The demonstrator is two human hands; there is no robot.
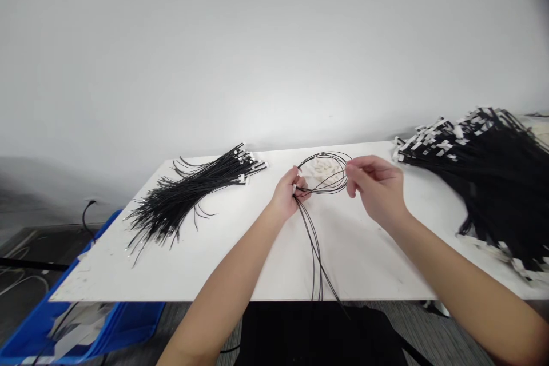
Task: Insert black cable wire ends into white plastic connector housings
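Observation:
My left hand (288,192) pinches a few thin black wires (315,246) where they cross, near their white connector ends. The wires curl into a loop (326,155) above the table and their tails trail toward me over the front edge. My right hand (377,186) is at the right side of the loop, its fingers curled and pinched on the wire. Under the loop lies a small heap of white pieces (322,170) on the white table (240,251).
A fanned bundle of black wires with white ends (193,191) lies on the table's left. A large pile of black wires with white tags (493,171) covers the right end. A blue bin (77,326) stands on the floor at the lower left. A white wall runs behind.

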